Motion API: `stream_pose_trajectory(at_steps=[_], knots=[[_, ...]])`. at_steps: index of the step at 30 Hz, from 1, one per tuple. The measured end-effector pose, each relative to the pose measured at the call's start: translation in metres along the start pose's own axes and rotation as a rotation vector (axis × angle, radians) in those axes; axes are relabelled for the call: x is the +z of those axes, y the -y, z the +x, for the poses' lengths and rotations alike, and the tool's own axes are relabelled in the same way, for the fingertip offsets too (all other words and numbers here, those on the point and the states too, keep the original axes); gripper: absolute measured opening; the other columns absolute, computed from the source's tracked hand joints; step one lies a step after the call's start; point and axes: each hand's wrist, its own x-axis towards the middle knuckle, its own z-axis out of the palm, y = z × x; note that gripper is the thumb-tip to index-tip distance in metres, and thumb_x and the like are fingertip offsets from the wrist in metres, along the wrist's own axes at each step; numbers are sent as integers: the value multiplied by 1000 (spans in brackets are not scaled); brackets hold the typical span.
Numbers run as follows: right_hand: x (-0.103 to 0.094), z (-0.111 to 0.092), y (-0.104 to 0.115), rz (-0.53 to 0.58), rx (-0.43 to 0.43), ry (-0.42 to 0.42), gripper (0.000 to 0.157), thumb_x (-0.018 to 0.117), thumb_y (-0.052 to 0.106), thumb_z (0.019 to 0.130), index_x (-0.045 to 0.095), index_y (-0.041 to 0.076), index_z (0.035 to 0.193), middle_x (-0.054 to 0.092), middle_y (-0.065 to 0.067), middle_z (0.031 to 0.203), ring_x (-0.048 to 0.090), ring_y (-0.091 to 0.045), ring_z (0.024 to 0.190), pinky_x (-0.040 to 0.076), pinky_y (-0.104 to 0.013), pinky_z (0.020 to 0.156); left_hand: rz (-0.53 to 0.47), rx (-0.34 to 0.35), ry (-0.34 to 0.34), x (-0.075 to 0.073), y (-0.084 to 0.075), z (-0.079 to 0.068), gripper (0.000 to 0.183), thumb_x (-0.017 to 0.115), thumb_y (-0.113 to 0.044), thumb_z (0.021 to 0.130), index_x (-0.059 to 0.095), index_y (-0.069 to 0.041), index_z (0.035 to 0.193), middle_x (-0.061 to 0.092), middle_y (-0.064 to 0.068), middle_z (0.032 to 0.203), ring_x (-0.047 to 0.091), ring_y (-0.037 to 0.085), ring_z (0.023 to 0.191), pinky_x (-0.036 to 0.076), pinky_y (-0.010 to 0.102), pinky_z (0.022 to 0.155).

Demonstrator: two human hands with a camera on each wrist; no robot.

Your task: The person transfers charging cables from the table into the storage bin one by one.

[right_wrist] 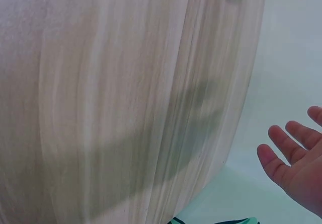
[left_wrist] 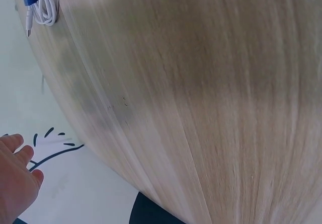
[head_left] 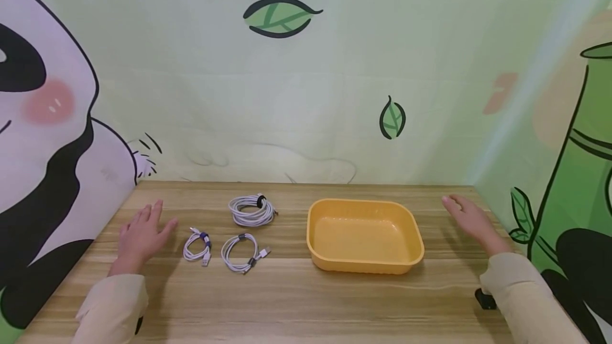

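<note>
My left hand point(head_left: 143, 235) is held over the table's left side with fingers spread, holding nothing. Nearest to it lies a small coiled white USB cable point(head_left: 193, 252) with a blue strap, also partly in the left wrist view as a white cable point(left_wrist: 48, 5). Beside that one is a looped white cable point(head_left: 224, 259) with dark ties and a USB plug. Farther back sits a thicker coil of white cable point(head_left: 248, 220) with a black strap. My right hand point(head_left: 470, 221), fingers loosely extended, is empty to the right of the yellow tray point(head_left: 365, 268).
A wood-grain table point(head_left: 268, 307) carries everything. Behind it hangs a pale green backdrop point(head_left: 191, 68) with leaf drawings, a panda at left and bamboo at right. A black device point(head_left: 485, 299) is at the right wrist.
</note>
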Motion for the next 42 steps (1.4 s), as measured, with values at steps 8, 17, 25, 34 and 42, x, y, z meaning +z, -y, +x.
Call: stream_pose_trajectory(at_steps=[8, 17, 25, 34, 42], knots=[[-2, 1, 4, 32, 8, 22, 74, 20, 51, 92, 22, -10, 134, 26, -36, 133, 26, -51, 119, 28, -61, 93, -2, 2, -7, 0, -3, -1, 73, 28, -53, 90, 12, -1, 140, 18, 35, 136, 19, 52, 121, 13, 68, 92], [-2, -1, 9, 83, -37, 27, 70, 24, 49, 92, 26, -9, 133, 35, -36, 128, 48, -46, 105, 42, -54, 83, -13, -3, -6, -1, -5, -4, 73, 28, -52, 90, 13, 0, 139, 19, 36, 135, 21, 53, 119, 14, 68, 92], [-1, 1, 11, 159, -40, 42, 67, 32, 47, 91, 29, -7, 132, 40, -35, 124, 50, -44, 104, 49, -43, 74, -16, -11, -7, 0, -4, -3, 75, 25, -55, 89, 13, 0, 139, 20, 36, 135, 22, 54, 118, 15, 68, 91], [-1, 1, 13, 235, -70, 70, 55, 38, 33, 93, 32, -7, 129, 43, -34, 121, 52, -41, 100, 50, -36, 69, -23, -18, 8, -1, -5, -4, 76, 22, -56, 89, 11, -1, 140, 20, 35, 136, 23, 53, 118, 16, 70, 90], [0, 2, 17, 289, -74, 91, 45, 40, 19, 93, 33, -9, 128, 43, -34, 121, 53, -40, 99, 51, -34, 69, -33, -3, 13, -1, -5, -3, 74, 23, -54, 90, 10, -2, 140, 22, 35, 134, 25, 54, 117, 21, 68, 90]])
